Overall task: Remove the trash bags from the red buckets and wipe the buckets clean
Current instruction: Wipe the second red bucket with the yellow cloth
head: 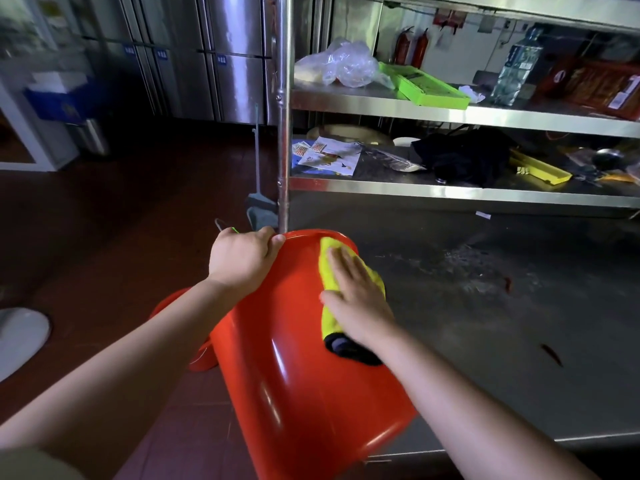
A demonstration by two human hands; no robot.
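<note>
A commercial kitchen with dark red floor tiles (104, 216), steel refrigerator doors at the far left and a steel shelving rack (450, 116) at the far right surrounds a scuffed steel worktop (502, 323) on the near right.

The red bucket (304, 375) lies tipped on its side at the worktop's near left corner, its base pointing far and its open mouth toward the person, so the outer wall faces up where a cloth can reach it. No trash bag shows on it, so the wiping step seems under way.

The left hand (242, 258) curls its fingers over the bucket's far edge and grips it, likely to stop the round wall from rolling under pressure. The right hand (356, 299) lies flat with straight fingers, pressing a yellow cloth (329, 268) against the bucket's upper right side; a dark patch of the cloth shows under the wrist.

A second red bucket (204, 355) peeks out behind the left forearm, low by the floor, probably waiting its turn.

Beyond stand a long-handled dustpan (258, 202) against the rack post, a green tray (422, 86), a crumpled clear plastic bag (343, 64) and a water bottle (517, 67).
</note>
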